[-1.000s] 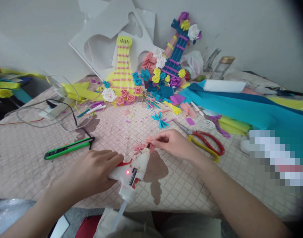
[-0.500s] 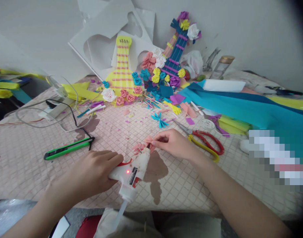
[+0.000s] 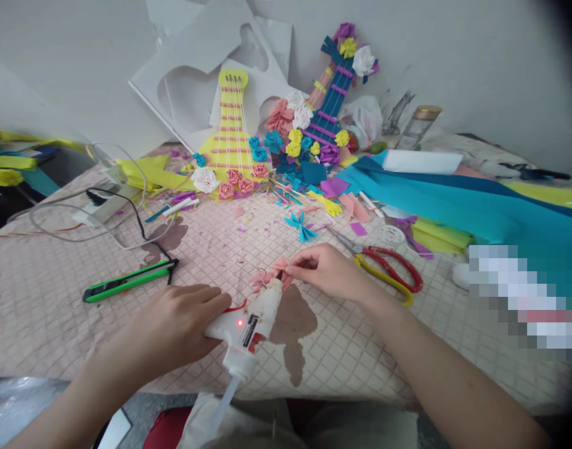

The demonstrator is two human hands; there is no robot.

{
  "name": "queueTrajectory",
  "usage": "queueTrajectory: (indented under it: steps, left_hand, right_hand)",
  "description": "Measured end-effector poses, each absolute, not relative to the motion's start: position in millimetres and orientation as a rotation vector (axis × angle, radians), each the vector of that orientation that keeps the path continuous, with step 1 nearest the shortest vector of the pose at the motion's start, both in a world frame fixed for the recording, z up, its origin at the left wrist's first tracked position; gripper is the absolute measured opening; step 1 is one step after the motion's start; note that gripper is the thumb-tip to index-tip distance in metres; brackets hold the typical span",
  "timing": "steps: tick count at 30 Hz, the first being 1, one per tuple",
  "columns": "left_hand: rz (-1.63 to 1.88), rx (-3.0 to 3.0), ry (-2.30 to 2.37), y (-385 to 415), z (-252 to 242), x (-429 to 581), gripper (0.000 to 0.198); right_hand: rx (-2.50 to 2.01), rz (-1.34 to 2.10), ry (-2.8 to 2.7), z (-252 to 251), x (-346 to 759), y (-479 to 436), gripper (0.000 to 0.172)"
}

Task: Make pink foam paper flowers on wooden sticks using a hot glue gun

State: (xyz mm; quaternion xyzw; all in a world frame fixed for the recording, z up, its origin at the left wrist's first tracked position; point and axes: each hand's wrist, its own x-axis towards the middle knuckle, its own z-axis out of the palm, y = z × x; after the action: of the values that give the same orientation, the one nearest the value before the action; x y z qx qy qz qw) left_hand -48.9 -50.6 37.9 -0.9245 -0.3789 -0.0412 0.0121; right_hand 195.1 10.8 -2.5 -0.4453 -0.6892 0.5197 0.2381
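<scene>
My left hand (image 3: 187,315) is wrapped round the handle of a white hot glue gun (image 3: 255,318) with a lit red light and a red trigger. A clear glue stick (image 3: 225,399) pokes out of its back end. The gun's dark nozzle touches or nearly touches a pink crepe paper piece (image 3: 280,263). Pinched at the fingertips of my right hand (image 3: 316,268) is an edge of that pink paper. More pink petals lie on the cloth beside the nozzle, partly hidden by the gun.
A green box cutter (image 3: 129,280) lies at left, red-and-yellow-handled scissors (image 3: 389,268) at right. A blue paper bow (image 3: 302,227) sits ahead. Behind stand a yellow paper guitar (image 3: 232,131) and a blue one (image 3: 333,103). A power strip (image 3: 103,202) with cords is at left.
Almost nothing differs. The glue gun and my left hand have shifted very slightly to the left; my right hand keeps its hold on the pink paper.
</scene>
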Motion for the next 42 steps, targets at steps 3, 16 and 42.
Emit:
queueTrajectory:
  steps: [3, 16, 42]
  left_hand:
    - [-0.127, -2.894, -1.166, -50, 37, -50, 0.02]
    - [-0.106, -2.91, -1.218, -53, 41, -50, 0.021]
    - [-0.693, -2.886, -1.557, -53, 26, -65, 0.011]
  right_hand:
    - [-1.212, 1.44, -1.888, -3, 195, 11, 0.017]
    - [-1.201, 1.475, -1.885, -3, 195, 11, 0.02]
    - [-1.372, 1.262, -1.971, -11, 196, 15, 0.02]
